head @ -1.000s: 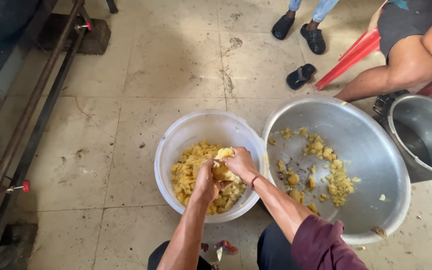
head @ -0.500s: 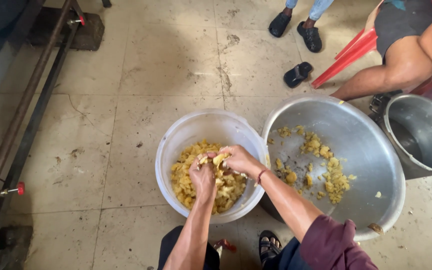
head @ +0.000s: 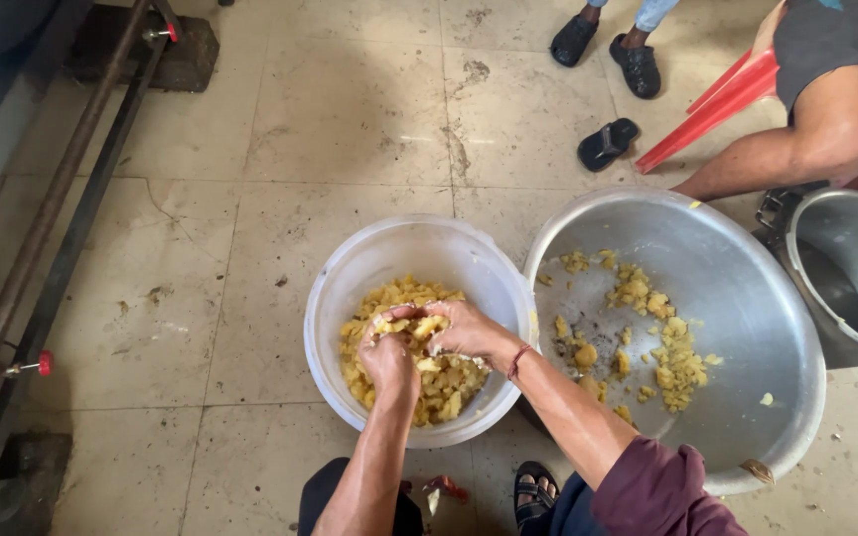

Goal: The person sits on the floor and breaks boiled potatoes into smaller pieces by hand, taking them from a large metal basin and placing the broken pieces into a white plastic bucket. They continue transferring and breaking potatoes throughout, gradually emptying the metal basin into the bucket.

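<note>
Both hands, the left hand [head: 389, 355] and right hand [head: 464, 330], are squeezing a soft yellow lump of mash [head: 419, 327], fingers clenched around it, inside the round translucent plastic tub [head: 335, 288]. Beside it, a wide dented metal basin [head: 747, 298] is holding crumbly scraps [head: 675, 355] on the tiled floor [head: 350, 119]

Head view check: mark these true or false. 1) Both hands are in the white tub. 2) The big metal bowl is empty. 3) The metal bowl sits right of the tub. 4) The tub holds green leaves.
1) True: left hand and right hand press together on the yellow mash in the white tub.
2) False: the metal bowl holds scattered yellow pieces.
3) True.
4) False: it holds yellow mash.
</note>
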